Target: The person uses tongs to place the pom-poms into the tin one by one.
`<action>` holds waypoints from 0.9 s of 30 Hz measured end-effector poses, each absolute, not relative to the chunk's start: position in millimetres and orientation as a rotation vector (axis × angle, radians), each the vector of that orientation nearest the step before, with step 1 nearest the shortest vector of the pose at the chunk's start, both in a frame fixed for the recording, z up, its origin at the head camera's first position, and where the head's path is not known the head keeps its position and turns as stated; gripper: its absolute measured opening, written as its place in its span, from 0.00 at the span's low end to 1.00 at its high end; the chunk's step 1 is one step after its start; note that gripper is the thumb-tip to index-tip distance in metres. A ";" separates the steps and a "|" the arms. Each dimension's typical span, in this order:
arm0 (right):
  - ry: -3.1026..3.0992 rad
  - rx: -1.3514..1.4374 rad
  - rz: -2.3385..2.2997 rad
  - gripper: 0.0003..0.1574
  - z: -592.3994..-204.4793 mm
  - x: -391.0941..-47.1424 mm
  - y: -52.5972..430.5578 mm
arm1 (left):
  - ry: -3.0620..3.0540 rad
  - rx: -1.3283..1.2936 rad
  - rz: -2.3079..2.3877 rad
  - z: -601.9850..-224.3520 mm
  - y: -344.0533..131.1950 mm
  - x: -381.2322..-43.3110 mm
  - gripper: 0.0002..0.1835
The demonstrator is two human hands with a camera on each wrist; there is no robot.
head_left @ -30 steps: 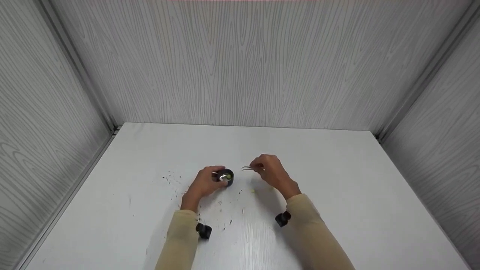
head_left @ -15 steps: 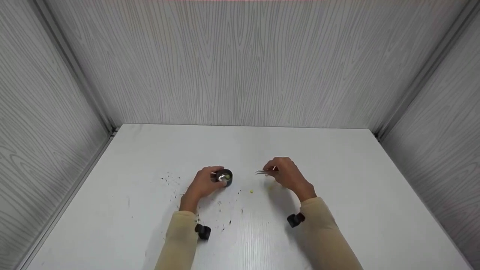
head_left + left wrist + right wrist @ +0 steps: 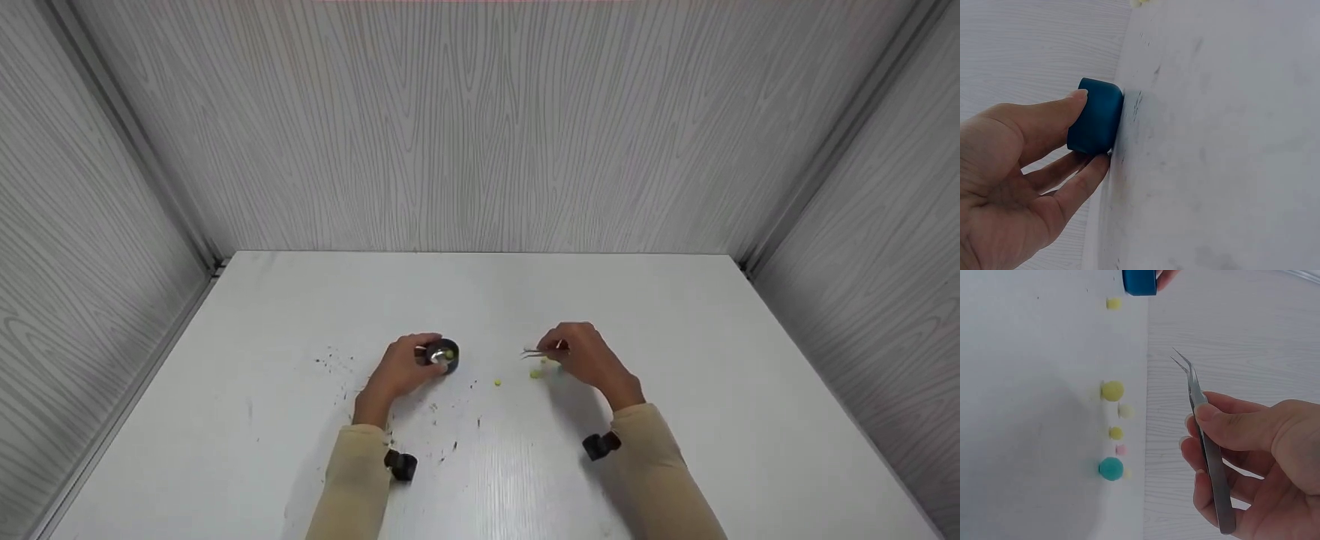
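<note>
My left hand (image 3: 397, 371) holds a small round cup (image 3: 1098, 118), blue outside and shiny inside, between thumb and fingers. The cup stands at the table surface, its mouth facing up, with a yellow-green pom-pom (image 3: 449, 354) inside. To the right, my right hand (image 3: 589, 356) pinches metal tweezers (image 3: 1216, 478) with bent tips. The tips are slightly apart with nothing between them. Near the tweezers lie a large yellow pom-pom (image 3: 1112, 391), a teal pom-pom (image 3: 1111, 469), a pink one (image 3: 1122, 450) and several smaller pale or yellow ones. A lone yellow pom-pom (image 3: 1113, 304) sits nearer the cup.
Dark specks (image 3: 330, 360) are scattered on the white table (image 3: 300, 300) around my left forearm. Grey wood-grain panels (image 3: 465, 150) enclose the table at the back and both sides. A black wrist camera (image 3: 600, 446) sits on each sleeve.
My right hand has moved rightward and slightly nearer me with the tweezers, and pom-poms now show beside it. The left hand keeps holding the cup; the view has shifted slightly.
</note>
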State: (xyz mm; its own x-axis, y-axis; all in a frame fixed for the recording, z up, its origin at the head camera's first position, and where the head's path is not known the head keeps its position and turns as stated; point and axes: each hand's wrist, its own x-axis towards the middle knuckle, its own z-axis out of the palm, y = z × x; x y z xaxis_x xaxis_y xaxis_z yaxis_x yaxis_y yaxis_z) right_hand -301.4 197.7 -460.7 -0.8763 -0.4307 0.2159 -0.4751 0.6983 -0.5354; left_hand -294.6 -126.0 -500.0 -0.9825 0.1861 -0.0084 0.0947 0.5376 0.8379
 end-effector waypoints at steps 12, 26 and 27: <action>-2.768 0.827 0.919 0.09 -459.6 -298.8 211.7 | 2.679 0.269 1.451 -501.2 -126.6 -293.4 0.30; -2.882 0.745 0.898 0.11 -460.0 -300.1 220.5 | 2.692 0.231 1.434 -501.2 -125.8 -294.0 0.30; -2.887 0.749 0.893 0.11 -460.5 -300.2 220.7 | 2.693 0.234 1.435 -501.4 -126.0 -293.9 0.30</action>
State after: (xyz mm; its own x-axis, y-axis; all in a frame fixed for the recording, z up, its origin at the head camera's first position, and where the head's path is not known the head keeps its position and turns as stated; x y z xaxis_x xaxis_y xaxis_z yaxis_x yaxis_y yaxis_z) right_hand -300.2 220.7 -460.5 -0.8840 -0.4377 0.1643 -0.4540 0.7198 -0.5251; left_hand -293.9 -126.0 -501.4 -0.9850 0.1724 0.0001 0.0962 0.5492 0.8301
